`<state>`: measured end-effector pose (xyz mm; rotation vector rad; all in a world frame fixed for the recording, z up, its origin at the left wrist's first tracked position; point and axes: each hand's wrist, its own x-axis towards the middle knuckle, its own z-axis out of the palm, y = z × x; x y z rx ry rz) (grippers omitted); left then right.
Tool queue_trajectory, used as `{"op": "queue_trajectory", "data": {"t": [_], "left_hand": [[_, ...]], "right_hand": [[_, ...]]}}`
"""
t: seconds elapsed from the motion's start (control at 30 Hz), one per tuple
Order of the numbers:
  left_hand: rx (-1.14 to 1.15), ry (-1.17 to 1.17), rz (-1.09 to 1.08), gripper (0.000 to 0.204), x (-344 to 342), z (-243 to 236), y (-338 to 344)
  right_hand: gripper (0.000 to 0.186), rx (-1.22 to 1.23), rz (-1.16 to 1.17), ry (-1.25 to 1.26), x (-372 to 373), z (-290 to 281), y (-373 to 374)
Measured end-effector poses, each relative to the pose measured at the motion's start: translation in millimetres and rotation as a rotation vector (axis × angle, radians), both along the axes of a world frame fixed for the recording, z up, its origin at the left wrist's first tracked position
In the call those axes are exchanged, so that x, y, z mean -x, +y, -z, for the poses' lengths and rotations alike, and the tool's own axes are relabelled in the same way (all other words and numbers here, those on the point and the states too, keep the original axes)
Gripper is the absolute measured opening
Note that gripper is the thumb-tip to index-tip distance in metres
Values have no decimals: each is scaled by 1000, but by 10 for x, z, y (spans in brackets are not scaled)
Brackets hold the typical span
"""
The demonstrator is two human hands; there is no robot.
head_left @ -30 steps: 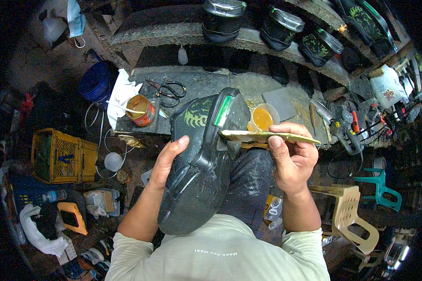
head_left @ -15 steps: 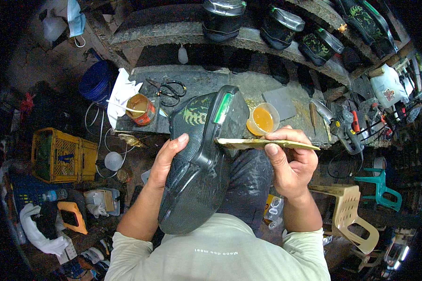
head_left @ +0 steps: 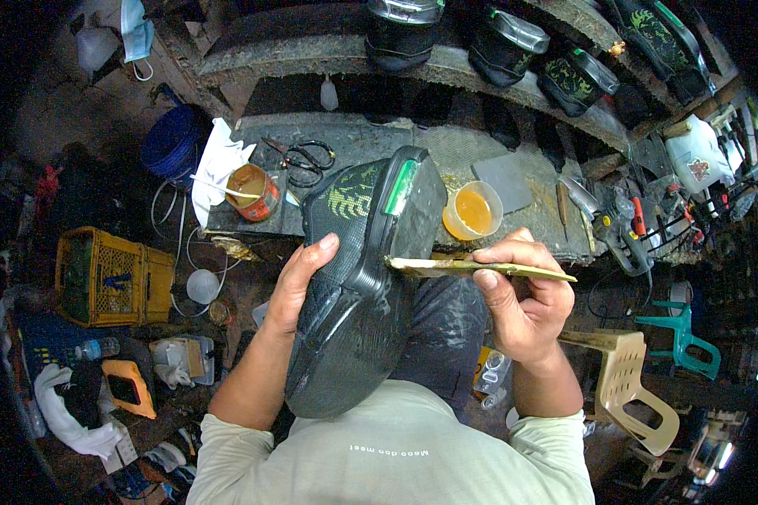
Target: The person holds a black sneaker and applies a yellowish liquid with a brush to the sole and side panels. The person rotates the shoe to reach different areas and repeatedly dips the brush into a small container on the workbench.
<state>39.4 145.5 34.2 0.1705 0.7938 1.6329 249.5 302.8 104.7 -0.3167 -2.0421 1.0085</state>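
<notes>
Shoe Gripped at a Crowded Workbench

Toe toward the wearer's chest, heel toward 12 o'clock, the black shoe is held over the lap of the person whose camera I monitor remotely. Taking it as my dial's center, the left hand clasps its upper from 9 o'clock; at 3, the right hand pinches a flat yellowish stick, its tip at the sole's edge, though I cannot tell whether they touch.

Past the heel, the workbench looks dark and worn, its surface lighter and rougher toward 1 o'clock. I count scissors at 11, a red tin just past 10, a clear cup of amber liquid and a gray sheet at 2. Above, a rough-edged shelf bears more dark shoes from 12 to 2.

Around the dim room I spot a blue bucket at 10, a yellow crate at 9, an orange frame at 8, a teal chair just past 3 and a beige chair nearer 4.
</notes>
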Motion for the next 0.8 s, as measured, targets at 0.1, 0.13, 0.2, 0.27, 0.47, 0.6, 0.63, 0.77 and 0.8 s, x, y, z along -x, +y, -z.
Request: {"op": "queue_trajectory", "data": {"t": [0.1, 0.13, 0.2, 0.27, 0.47, 0.6, 0.63, 0.77, 0.8], "left_hand": [[20, 4, -5, 45, -1, 1, 2], [33, 11, -7, 44, -1, 4, 2], [20, -11, -9, 44, 0, 13, 1], [18, -13, -17, 44, 2, 27, 1], [43, -1, -42, 43, 8, 62, -1], [25, 19, -35, 44, 21, 56, -8], [22, 16, -43, 44, 18, 52, -7], [45, 4, -50, 45, -9, 36, 19], [53, 0, -66, 46, -28, 33, 28]], "right_hand": [[20, -12, -2, -7, -4, -8, -10], [20, -26, -5, -13, -5, -10, -11], [21, -38, -10, -18, -8, -11, -14], [22, -47, -11, -15, -11, -10, -18], [22, -86, -26, -2, -17, -13, -18], [22, -103, -47, 3, -16, -15, -14], [22, -111, -49, 4, -17, -16, -13], [21, -110, -44, 14, -28, -18, -27], [21, -104, -46, 8, -34, -21, -30]]}}
